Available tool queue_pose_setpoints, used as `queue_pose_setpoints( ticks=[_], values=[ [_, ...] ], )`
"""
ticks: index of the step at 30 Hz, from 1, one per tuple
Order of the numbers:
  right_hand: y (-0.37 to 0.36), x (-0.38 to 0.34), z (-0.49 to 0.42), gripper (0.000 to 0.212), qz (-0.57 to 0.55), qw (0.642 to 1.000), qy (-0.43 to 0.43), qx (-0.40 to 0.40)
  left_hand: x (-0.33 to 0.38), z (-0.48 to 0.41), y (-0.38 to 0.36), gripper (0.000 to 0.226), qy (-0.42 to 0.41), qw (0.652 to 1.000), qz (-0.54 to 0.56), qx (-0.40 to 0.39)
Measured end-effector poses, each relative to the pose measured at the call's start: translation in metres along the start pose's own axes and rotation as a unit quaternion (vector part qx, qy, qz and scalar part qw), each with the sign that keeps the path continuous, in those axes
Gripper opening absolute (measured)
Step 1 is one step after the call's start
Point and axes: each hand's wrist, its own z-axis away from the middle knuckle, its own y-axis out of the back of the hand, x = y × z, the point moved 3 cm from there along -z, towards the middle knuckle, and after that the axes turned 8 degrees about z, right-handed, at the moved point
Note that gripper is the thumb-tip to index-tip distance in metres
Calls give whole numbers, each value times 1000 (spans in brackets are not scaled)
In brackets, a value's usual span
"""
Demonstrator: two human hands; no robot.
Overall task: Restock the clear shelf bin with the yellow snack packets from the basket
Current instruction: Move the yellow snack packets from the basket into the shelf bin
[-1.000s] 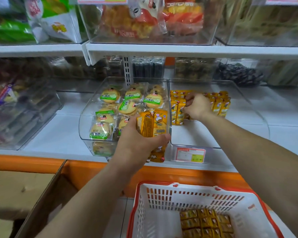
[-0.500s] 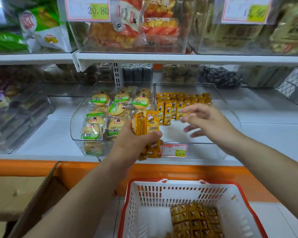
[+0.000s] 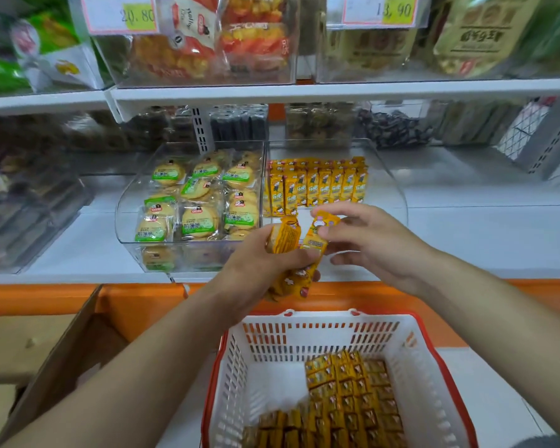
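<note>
Left hand [image 3: 256, 270]: you grip a bunch of yellow packets [image 3: 283, 236]
Right hand [image 3: 375, 240]: you pinch one packet [image 3: 319, 234] — just beside the bunch

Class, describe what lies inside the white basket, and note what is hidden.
Yellow snack packets lie in rows toward the right side of the basket; its back-left floor shows bare. Anything beneath them is covered, and the near end is out of frame.
</note>
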Motion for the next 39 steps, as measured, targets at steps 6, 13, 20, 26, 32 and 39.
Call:
queue_pose_setpoints(
  ticks=[6, 13, 20, 26, 32, 39],
  values=[
    [13, 2, 3, 21, -109, 992, -25, 51, 3, -1, 9, 33, -16, 993, 38, 107],
    [-11, 14, 6, 41, -16, 1000, -21, -2, 3, -6, 13, 14, -28, 990, 30, 134],
    [-22, 14, 0, 75, 56, 997, -2, -44, 4, -10, 20, 24, -22, 994, -20, 110],
    [9, 7, -28, 59, 93, 991, 33, 89, 13, -12, 42, 36, -19, 996, -9, 84],
    [41, 8, -94, 41, 177, 966, 79, 171, 19, -14, 63, 65, -50, 992, -41, 106],
    [49, 21, -184, 46, 377, 902, 69, 199, 20, -23, 71, 54, -71, 987, -69, 127]
  ],
)
